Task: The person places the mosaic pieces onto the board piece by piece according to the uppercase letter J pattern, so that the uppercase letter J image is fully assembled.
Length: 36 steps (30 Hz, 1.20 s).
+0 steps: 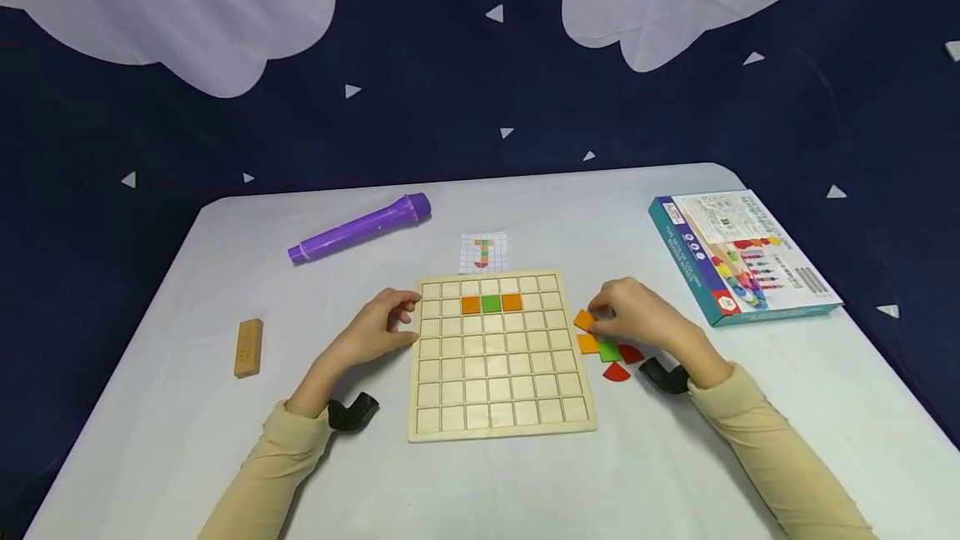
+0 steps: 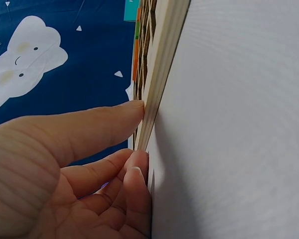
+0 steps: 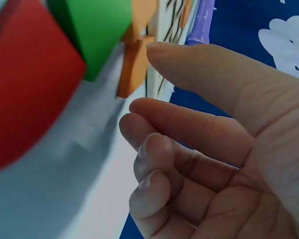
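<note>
A pale wooden grid board [image 1: 456,432] lies in the middle of the table, with an orange square tile [image 1: 470,305], a green square tile [image 1: 491,303] and another orange tile [image 1: 512,302] side by side in one upper row. At the board's left edge, my left hand [image 1: 377,325] touches the rim with thumb and fingertips. My right hand [image 1: 637,312] is over the loose pieces on the right, its thumb tip right at a loose orange tile [image 1: 584,320]. In the right wrist view, a gap shows between thumb and fingers. Beside it lie an orange square [image 1: 588,344], a green piece [image 1: 609,352] and two red wedges [image 1: 617,372].
A small gridded card [image 1: 483,253] with a J-shaped coloured pattern lies just behind the board. Farther left is a purple tube-shaped object [image 1: 360,229], and a wooden block [image 1: 248,348] lies at left. A teal-edged product box [image 1: 742,257] sits at the back right.
</note>
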{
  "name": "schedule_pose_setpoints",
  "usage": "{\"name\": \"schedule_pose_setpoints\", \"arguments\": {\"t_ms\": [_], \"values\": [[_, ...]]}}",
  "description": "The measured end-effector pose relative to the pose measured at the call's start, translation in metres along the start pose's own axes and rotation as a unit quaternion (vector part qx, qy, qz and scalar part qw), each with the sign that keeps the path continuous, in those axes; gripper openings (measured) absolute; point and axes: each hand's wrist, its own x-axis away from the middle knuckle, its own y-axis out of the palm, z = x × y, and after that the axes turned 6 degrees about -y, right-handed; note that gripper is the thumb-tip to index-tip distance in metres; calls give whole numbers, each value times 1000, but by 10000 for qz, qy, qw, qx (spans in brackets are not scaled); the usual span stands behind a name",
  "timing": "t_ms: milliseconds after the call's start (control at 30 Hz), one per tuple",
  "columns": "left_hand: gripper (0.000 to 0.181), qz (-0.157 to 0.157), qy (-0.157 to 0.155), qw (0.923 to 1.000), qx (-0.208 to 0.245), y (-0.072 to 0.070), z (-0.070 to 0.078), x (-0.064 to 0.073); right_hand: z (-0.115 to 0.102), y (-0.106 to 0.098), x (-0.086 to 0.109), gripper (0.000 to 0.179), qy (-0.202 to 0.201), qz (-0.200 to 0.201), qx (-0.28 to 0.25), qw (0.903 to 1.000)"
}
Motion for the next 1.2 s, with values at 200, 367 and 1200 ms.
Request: {"name": "schedule_pose_setpoints", "arguments": {"t_ms": [200,367,1200], "values": [[53,46,6,10000,11,2,0,1,1,7,-1,23,110,-24,-185,9998],[52,14,9,10000,61,4,-2,4,0,12,0,24,129,-64,-199,9997],[53,23,-13,10000,73,2,0,0,-5,11,-3,21,78,108,217,9997]]}}
